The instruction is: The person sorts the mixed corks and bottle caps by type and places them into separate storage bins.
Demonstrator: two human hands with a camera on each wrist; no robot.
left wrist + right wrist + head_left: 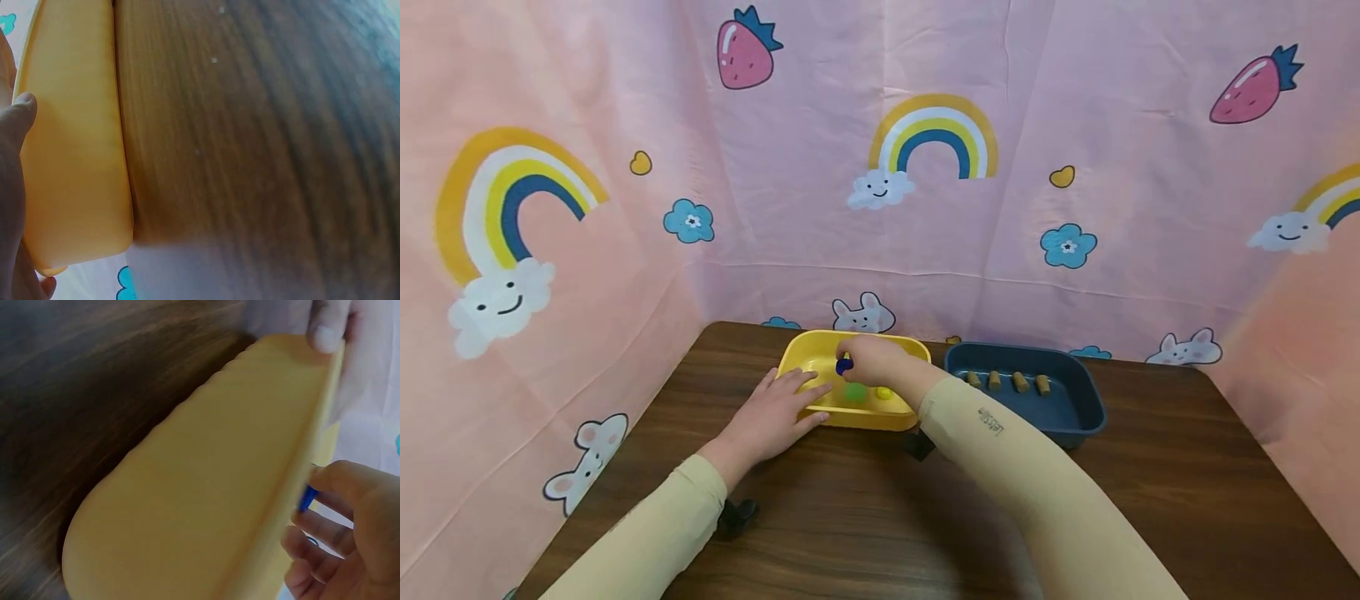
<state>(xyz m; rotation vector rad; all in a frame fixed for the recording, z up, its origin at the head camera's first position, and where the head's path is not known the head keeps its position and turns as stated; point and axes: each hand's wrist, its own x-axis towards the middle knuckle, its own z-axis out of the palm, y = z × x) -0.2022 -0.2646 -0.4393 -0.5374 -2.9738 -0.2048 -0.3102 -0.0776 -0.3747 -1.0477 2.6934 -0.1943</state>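
Observation:
A yellow plastic bin (850,419) stands on the table, its outer wall (75,137) large in the left wrist view. My left hand (778,408) rests on its near left rim, fingers spread over it, the thumb (24,112) against the outside. Over the bin's inside, my right hand (872,362) pinches a small dark blue piece (844,365); that blue piece (307,499) shows between thumb and fingers in the right wrist view, its exact kind unclear. Within the bin lie a green piece (855,392) and a small yellow piece (884,392).
To the right stands a dark blue bin (1078,408) with several brown, cork-like cylinders (1020,382) in a row. Both bins are on a dark wooden table (850,517). Patterned pink cloth (805,225) hangs behind and at the sides.

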